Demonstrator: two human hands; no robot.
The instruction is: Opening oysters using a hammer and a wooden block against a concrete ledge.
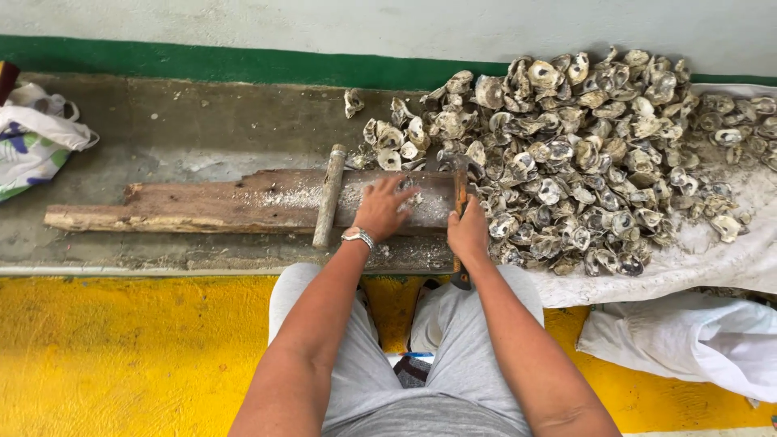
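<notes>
Here, item by item: left hand [380, 209], fingers [396, 184] spread and released, lies flat on a weathered wooden plank [202, 206], touching a small oyster shell [410, 197] on it. Right hand [469, 231], fingers clenched around the wooden handle of a hammer [460, 194], which stands upright at the plank's right end. Wooden stick [329, 194] lies across the plank, left of the hands. Heap of oyster shells [583, 154] rests on white sheeting [728, 259], just right. Plastic bag [32, 142] far left.
</notes>
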